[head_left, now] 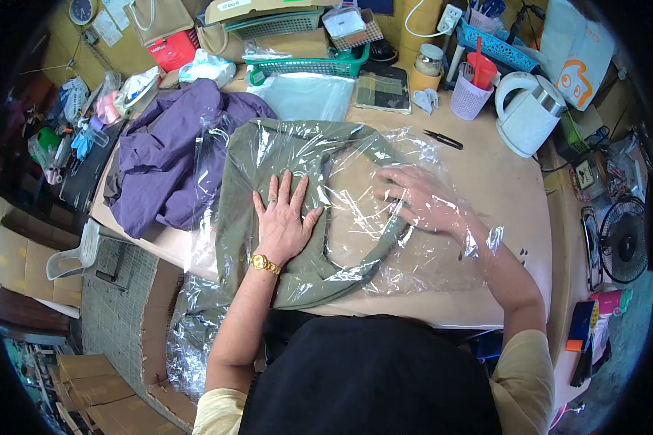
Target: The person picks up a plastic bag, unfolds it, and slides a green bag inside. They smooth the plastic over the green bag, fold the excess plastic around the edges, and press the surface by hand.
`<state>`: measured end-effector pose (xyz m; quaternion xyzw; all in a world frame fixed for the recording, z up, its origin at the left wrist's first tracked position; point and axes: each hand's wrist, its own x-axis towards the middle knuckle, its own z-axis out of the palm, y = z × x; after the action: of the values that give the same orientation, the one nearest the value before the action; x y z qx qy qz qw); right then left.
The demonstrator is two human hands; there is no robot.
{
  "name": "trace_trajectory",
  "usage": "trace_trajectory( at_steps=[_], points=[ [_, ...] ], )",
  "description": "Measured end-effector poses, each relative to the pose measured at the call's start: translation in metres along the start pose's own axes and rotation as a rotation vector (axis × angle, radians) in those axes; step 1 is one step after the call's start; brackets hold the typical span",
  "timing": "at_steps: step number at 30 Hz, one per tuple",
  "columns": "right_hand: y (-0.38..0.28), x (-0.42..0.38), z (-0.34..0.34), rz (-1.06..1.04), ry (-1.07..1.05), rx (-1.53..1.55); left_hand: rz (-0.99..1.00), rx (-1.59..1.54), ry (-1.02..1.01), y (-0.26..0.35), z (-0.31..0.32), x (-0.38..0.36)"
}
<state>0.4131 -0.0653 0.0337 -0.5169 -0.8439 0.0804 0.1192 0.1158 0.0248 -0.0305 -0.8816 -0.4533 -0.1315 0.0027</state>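
An olive-green fabric bag (268,152) with a looped strap (374,262) lies on the table inside a clear plastic bag (428,279). My left hand (283,221) rests flat on the plastic over the fabric bag's body, fingers spread, a gold watch at its wrist. Inside the plastic bag's mouth on the right, my right hand (417,196) has its fingers curled around the strap. Plastic and glare partly cover those fingers.
A crumpled purple cloth item (167,159) lies left of the plastic. Black snips (443,139), a white kettle (530,116) and a lilac cup (471,98) stand or lie at the back right. Farther back are flat plastic bags (305,94) and a green basket (308,67).
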Motion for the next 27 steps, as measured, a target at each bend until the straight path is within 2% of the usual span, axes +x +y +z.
trace_trajectory(
  at_steps=[3,6,9,10,11,13,14,15,16,17,18,19,20,22,24,27],
  points=[
    [0.013,0.045,0.028,-0.071,-0.074,-0.119,0.010,-0.005,0.004,0.001,-0.001,-0.001],
    [0.020,0.088,0.055,-0.190,-0.024,-0.193,0.020,-0.027,0.006,0.000,-0.001,0.000],
    [0.017,0.117,0.074,-0.156,0.060,-0.263,-0.031,-0.177,-0.083,0.002,-0.010,0.004],
    [0.021,0.125,0.083,-0.135,0.083,-0.181,-0.025,-0.217,-0.040,0.013,-0.026,0.007],
    [0.014,0.127,0.075,-0.139,0.088,-0.184,0.081,-0.181,0.013,0.027,-0.048,0.011],
    [-0.006,0.123,0.052,-0.197,0.112,-0.070,0.284,-0.497,0.075,0.056,-0.068,0.022],
    [0.024,0.140,0.112,-0.229,0.360,-0.164,0.358,-0.562,0.055,0.076,-0.078,0.030],
    [-0.006,0.136,0.094,-0.014,0.353,0.022,0.396,-0.529,0.038,0.098,-0.081,0.034],
    [-0.021,0.135,0.072,0.039,0.208,-0.062,0.435,-0.567,0.131,0.115,-0.079,0.040],
    [-0.027,0.135,0.061,0.090,0.065,-0.148,0.431,-0.567,0.136,0.124,-0.073,0.051],
    [-0.020,0.134,0.069,0.084,0.064,-0.153,0.459,-0.661,-0.030,0.128,-0.064,0.064],
    [-0.008,0.130,0.083,0.062,0.127,-0.018,0.487,-0.753,-0.198,0.133,-0.059,0.071],
    [-0.001,0.125,0.086,0.040,0.189,0.117,0.488,-0.753,-0.193,0.140,-0.064,0.073],
    [0.006,0.117,0.086,0.007,0.188,0.202,0.545,-0.962,-0.030,0.157,-0.076,0.074],
    [0.002,0.114,0.082,-0.008,0.180,0.237,0.696,-1.018,0.046,0.183,-0.091,0.068],
    [-0.003,0.107,0.073,-0.040,0.173,0.293,0.782,-1.013,-0.061,0.215,-0.120,0.057]
  ],
)
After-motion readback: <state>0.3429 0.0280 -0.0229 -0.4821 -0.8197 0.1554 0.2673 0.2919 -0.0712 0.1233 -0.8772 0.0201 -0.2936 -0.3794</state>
